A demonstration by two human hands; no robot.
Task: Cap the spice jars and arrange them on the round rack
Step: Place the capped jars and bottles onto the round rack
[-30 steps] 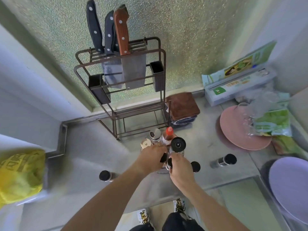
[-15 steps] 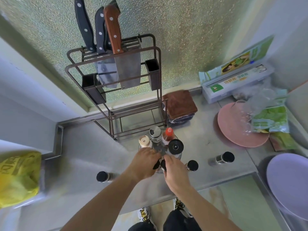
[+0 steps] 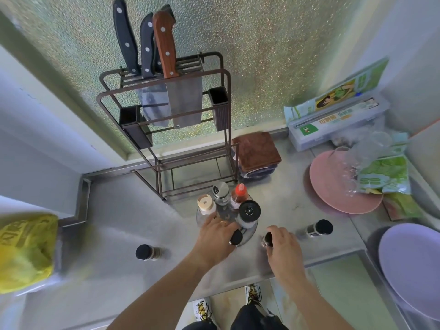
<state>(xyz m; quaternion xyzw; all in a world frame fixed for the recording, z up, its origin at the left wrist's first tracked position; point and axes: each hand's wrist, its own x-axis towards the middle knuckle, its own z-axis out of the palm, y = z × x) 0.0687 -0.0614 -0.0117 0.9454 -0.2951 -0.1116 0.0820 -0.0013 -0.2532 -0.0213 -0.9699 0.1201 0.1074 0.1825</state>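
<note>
Fingers of the right hand (image 3: 282, 246) curl round a black-capped spice jar (image 3: 267, 239) on the counter (image 3: 114, 225), just beside the round rack (image 3: 250, 234). The left hand (image 3: 214, 236) rests on a jar at the rack's near edge (image 3: 236, 236), fingers closed over it, though blur hides how firmly. We're in the arranging step: next, lift the right-hand jar into a free spot. Two capped jars (image 3: 145, 252) (image 3: 319, 228) wait well apart.
</note>
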